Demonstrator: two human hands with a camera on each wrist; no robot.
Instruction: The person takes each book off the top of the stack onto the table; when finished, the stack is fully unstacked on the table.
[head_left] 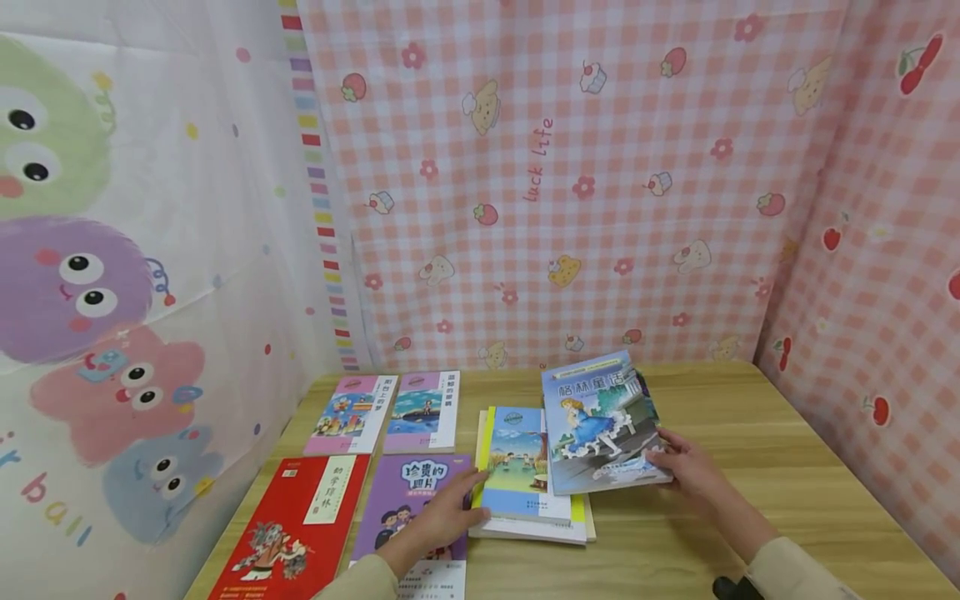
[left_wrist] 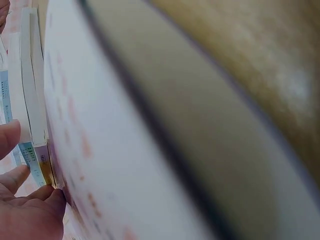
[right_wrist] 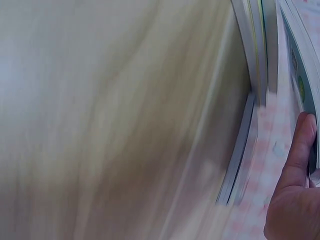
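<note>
My right hand [head_left: 697, 475] grips the lower right side of a blue fairy-tale book [head_left: 592, 408] with a girl in a blue dress on its cover. That book is tilted over the right part of a stack of books, whose top one [head_left: 513, 454] has a lake scene and a yellow border. At the stack's left edge, my left hand [head_left: 438, 517] rests its fingers and thumb against the front corner. The left wrist view shows fingertips [left_wrist: 20, 175] at the spines [left_wrist: 32, 162]. In the right wrist view, fingers [right_wrist: 300, 145] lie along the held book's underside [right_wrist: 300, 75].
Left of the stack lie a purple book [head_left: 390, 500], partly under my left forearm, a red book [head_left: 296, 533], and two pink-and-white books [head_left: 348, 415] behind them. All lie on a wooden table [head_left: 787, 467]. Patterned curtains [head_left: 570, 200] hang at the back and sides.
</note>
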